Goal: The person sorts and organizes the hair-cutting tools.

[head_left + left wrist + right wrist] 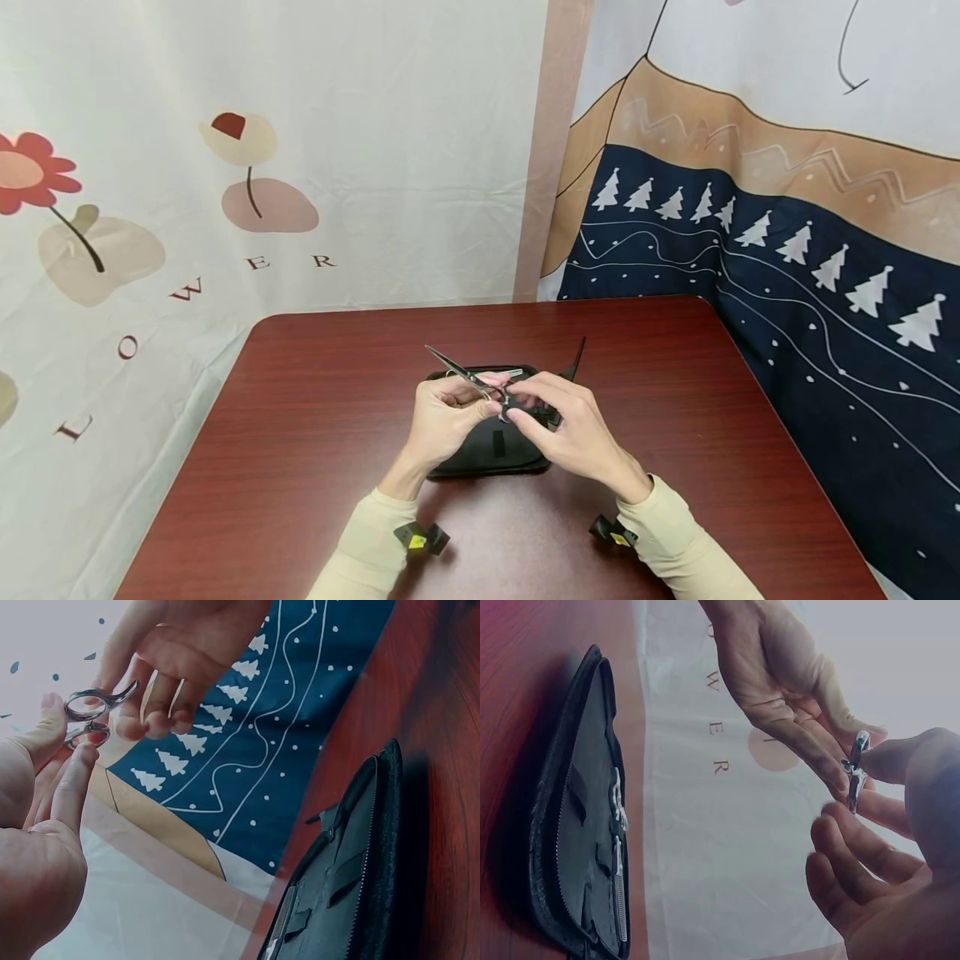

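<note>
- I saw the left hand [444, 423] pinching slim, shiny metal scissors [471, 377];
- the right hand [576, 425] gripped their looped end;
- a black zippered case [480, 457] lay on the glossy table [315, 417].

Tree-print cloth [780, 242] beside reddish table [322, 408]

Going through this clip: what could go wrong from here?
The scissors are held in the air at their finger rings, so they could slip and drop onto the open case below. The blades project past the fingers of the left hand, so a careless turn might nick them.
</note>
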A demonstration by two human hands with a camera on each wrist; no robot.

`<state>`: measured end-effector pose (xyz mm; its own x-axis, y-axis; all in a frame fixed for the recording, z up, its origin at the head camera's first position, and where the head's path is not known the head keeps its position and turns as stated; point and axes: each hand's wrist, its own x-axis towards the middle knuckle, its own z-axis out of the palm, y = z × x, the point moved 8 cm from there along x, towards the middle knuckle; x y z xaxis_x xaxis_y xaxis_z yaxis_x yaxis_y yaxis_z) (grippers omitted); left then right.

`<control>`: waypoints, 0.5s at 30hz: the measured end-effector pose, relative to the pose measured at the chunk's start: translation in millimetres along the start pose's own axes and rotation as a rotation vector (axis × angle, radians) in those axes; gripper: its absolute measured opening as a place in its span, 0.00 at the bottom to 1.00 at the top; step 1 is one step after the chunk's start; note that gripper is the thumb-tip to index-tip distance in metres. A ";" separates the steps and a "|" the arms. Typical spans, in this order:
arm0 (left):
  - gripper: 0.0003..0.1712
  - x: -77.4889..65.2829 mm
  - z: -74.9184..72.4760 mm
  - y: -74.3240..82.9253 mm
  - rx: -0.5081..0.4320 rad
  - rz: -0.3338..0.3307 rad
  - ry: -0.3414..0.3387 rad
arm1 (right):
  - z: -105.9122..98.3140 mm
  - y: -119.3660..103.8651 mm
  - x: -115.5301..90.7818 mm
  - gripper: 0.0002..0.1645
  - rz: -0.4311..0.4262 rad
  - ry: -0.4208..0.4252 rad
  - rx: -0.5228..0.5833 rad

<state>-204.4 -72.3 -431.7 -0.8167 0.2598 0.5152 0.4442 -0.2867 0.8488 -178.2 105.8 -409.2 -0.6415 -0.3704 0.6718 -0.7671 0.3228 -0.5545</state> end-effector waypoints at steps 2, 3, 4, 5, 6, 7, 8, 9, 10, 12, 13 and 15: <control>0.24 -0.1 0.6 -0.5 -0.004 0.001 -0.001 | 0.7 1.0 -0.6 0.18 0.004 -0.007 0.010; 0.24 -0.2 0.8 -0.7 -0.006 0.002 -0.001 | 1.0 1.4 -0.8 0.17 0.013 -0.014 0.016; 0.24 -0.2 1.0 -1.1 -0.009 0.003 -0.003 | 1.1 1.9 -1.1 0.17 0.019 -0.021 0.023; 0.24 -0.4 1.2 -1.7 -0.010 0.003 -0.003 | 1.6 2.9 -1.3 0.16 0.032 -0.031 0.031; 0.24 -0.6 1.3 -2.3 -0.013 0.002 -0.004 | 1.9 3.9 -1.5 0.16 0.047 -0.040 0.040; 0.25 -0.9 1.4 -2.9 -0.015 0.002 -0.004 | 2.3 4.8 -1.8 0.15 0.063 -0.048 0.050; 0.25 -1.1 1.6 -3.4 -0.016 0.001 -0.005 | 2.5 5.5 -1.7 0.15 0.076 -0.055 0.059; 0.25 -1.4 1.7 -4.2 -0.018 -0.003 -0.005 | 2.7 6.0 -1.7 0.15 0.088 -0.062 0.069; 0.25 -1.6 2.0 -4.8 -0.020 -0.005 -0.007 | 2.9 6.7 -1.8 0.14 0.101 -0.068 0.077; 0.26 -2.0 2.9 -5.2 -0.024 -0.005 -0.010 | 3.0 7.6 -1.8 0.13 0.131 -0.081 0.090; 0.26 -2.1 3.4 -5.5 -0.025 -0.006 -0.012 | 3.3 8.1 -2.0 0.13 0.144 -0.088 0.097; 0.27 -2.3 4.5 -5.8 -0.026 -0.007 -0.015 | 3.6 9.2 -2.3 0.13 0.172 -0.101 0.111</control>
<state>-203.4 -67.1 -437.3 -0.8143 0.2758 0.5108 0.4282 -0.3087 0.8493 -183.9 106.5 -417.7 -0.7563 -0.4054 0.5135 -0.6395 0.2924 -0.7110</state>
